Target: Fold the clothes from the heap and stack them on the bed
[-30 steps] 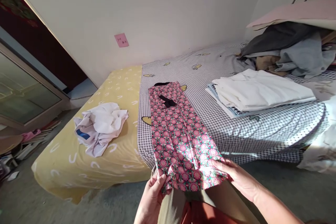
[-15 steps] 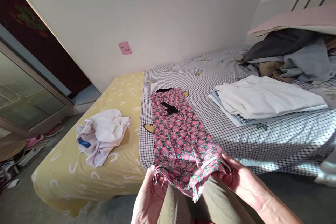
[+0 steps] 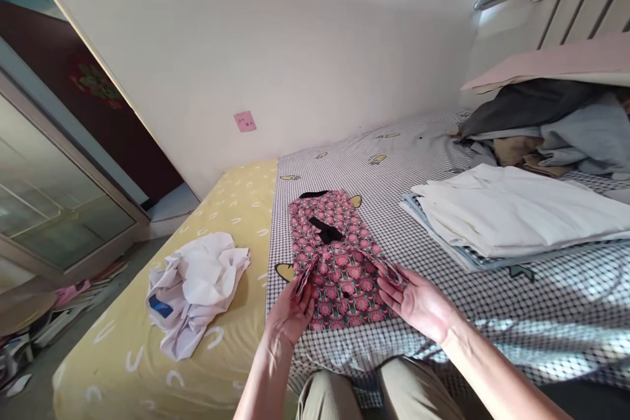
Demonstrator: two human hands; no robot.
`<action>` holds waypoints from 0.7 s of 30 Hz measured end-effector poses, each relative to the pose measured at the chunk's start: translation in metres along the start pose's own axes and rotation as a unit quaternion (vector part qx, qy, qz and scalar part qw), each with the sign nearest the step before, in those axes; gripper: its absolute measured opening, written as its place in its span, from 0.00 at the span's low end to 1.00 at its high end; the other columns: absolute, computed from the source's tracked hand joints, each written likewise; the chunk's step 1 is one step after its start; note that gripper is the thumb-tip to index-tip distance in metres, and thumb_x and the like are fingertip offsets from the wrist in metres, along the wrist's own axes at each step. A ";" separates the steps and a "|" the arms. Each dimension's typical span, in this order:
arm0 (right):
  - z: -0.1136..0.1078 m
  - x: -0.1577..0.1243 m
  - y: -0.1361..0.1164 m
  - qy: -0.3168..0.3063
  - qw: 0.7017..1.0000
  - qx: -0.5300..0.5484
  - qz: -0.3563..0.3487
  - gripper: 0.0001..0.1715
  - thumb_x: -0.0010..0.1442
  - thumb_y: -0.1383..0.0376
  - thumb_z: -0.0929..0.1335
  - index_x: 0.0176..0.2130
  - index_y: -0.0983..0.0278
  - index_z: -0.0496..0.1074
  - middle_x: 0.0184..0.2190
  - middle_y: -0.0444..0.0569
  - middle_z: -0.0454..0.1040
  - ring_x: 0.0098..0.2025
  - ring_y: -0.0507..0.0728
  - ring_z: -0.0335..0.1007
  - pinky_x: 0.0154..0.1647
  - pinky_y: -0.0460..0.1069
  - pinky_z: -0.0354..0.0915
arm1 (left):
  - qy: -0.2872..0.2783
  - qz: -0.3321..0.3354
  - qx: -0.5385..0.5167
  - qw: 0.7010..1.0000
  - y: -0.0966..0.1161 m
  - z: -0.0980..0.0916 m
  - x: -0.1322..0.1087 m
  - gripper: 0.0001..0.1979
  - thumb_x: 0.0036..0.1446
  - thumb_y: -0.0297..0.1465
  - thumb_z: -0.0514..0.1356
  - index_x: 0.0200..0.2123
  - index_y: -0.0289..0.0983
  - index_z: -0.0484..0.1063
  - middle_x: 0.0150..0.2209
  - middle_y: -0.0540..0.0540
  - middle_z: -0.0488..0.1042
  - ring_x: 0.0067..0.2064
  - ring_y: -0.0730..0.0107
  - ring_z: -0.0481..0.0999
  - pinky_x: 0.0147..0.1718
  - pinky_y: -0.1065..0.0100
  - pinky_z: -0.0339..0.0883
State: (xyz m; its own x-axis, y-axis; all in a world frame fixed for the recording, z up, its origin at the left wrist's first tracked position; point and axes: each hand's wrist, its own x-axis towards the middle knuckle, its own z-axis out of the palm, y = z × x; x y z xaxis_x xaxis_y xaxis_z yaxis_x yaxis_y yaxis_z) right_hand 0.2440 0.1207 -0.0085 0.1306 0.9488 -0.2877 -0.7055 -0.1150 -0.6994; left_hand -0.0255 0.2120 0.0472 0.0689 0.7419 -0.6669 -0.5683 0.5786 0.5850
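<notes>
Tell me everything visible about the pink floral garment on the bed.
The pink floral garment is thin printed fabric with black trim at its far end and a black bow just below. It lies flat on the checked sheet, its near part doubled over. The left hand and right hand pinch its side edges.

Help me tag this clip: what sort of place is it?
Probably a home bedroom: a bed's checked sheet, folded clothes stacked on it, a loose clothes heap by the slatted headboard. The left hand and right hand pinch a floral garment.

Pink wall note (image 3: 245, 121) — scrawl illegible
</notes>
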 end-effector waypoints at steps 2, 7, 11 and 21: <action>0.006 0.013 -0.003 0.011 0.999 0.027 0.018 0.09 0.66 0.60 0.67 0.37 0.59 0.77 0.38 0.50 0.86 0.47 0.60 0.83 0.55 0.59 0.74 | 0.005 0.010 0.003 1.000 0.004 0.007 0.006 0.05 0.62 0.28 0.64 0.31 0.38 0.76 0.30 0.49 0.80 0.31 0.72 0.79 0.35 0.68 0.73; 0.019 0.028 -0.009 0.038 0.992 0.099 0.068 0.10 0.71 0.67 0.64 0.46 0.63 0.75 0.37 0.51 0.85 0.40 0.56 0.84 0.45 0.52 0.78 | 0.019 0.062 0.001 0.998 0.010 0.013 0.015 0.05 0.63 0.25 0.62 0.34 0.38 0.75 0.31 0.50 0.78 0.30 0.76 0.78 0.35 0.70 0.75; 0.024 0.025 -0.007 0.037 0.994 0.091 0.047 0.18 0.70 0.64 0.67 0.58 0.60 0.70 0.48 0.55 0.83 0.45 0.58 0.83 0.44 0.53 0.79 | 0.042 0.116 0.007 0.992 0.003 0.008 0.017 0.07 0.60 0.23 0.61 0.30 0.38 0.72 0.30 0.50 0.77 0.33 0.73 0.79 0.39 0.67 0.76; 0.051 0.026 0.030 -0.021 0.638 -0.683 -0.356 0.20 0.70 0.59 0.64 0.56 0.50 0.79 0.61 0.49 0.77 0.66 0.69 0.65 0.70 0.73 0.51 | -0.084 0.591 0.617 0.514 -0.058 0.023 0.007 0.11 0.67 0.30 0.55 0.36 0.43 0.77 0.53 0.45 0.82 0.59 0.57 0.77 0.71 0.35 0.48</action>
State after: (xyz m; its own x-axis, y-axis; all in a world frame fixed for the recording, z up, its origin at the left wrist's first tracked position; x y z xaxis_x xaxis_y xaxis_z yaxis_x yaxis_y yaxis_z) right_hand 0.1908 0.1565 -0.0038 0.0400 0.9069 0.4194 0.7903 0.2281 -0.5687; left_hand 0.0270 0.1916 0.0189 0.4011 0.7812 0.4785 0.6500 -0.6107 0.4522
